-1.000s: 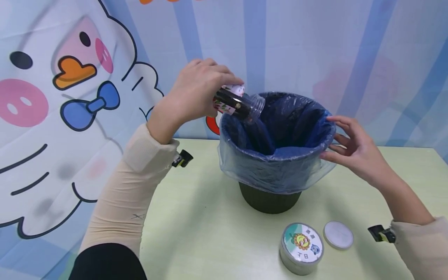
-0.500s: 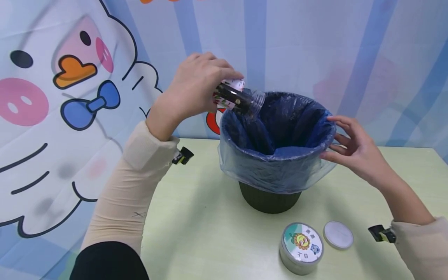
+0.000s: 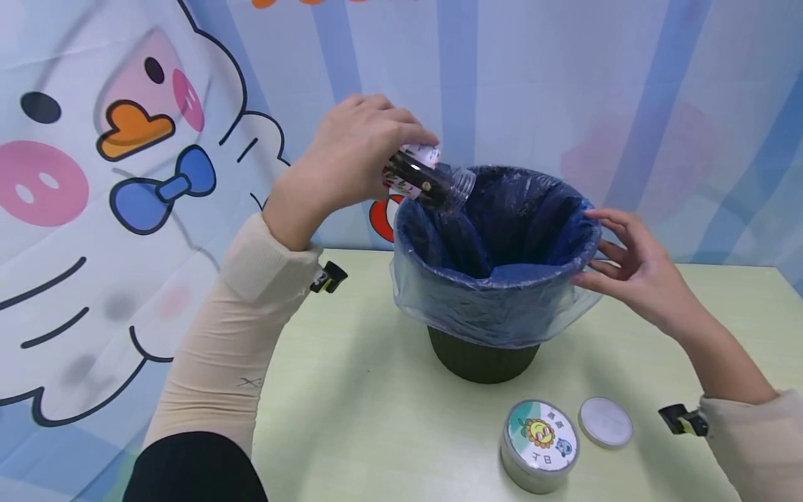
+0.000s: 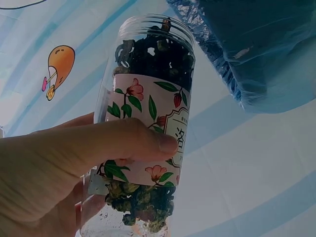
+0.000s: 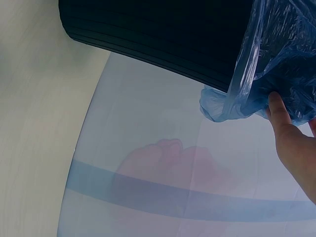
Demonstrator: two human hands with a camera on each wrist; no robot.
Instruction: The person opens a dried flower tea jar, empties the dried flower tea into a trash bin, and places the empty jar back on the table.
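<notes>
My left hand [image 3: 354, 157] grips a clear plastic jar [image 3: 426, 183] with a pink flowered label, its thumb across the label in the left wrist view. The jar tilts, its uncapped mouth over the left rim of the bin. Dark, crinkled dried pieces [image 4: 143, 202] fill much of it. A dark ribbed trash bin [image 3: 483, 359] stands on the table, lined with a blue plastic bag [image 3: 495, 314] folded over its rim. My right hand [image 3: 640, 272] rests its spread fingertips against the bag at the right rim; in the right wrist view its thumb touches the plastic.
A round tin [image 3: 541, 446] with a sunflower picture on top stands on the pale table [image 3: 351, 418] in front of the bin. Beside it lies a round whitish lid [image 3: 606, 422]. A cartoon-printed backdrop [image 3: 521, 84] hangs behind the table.
My left hand and the jar have risen slightly, the jar's mouth still over the left rim. The bin and my right hand have stayed practically in place.
</notes>
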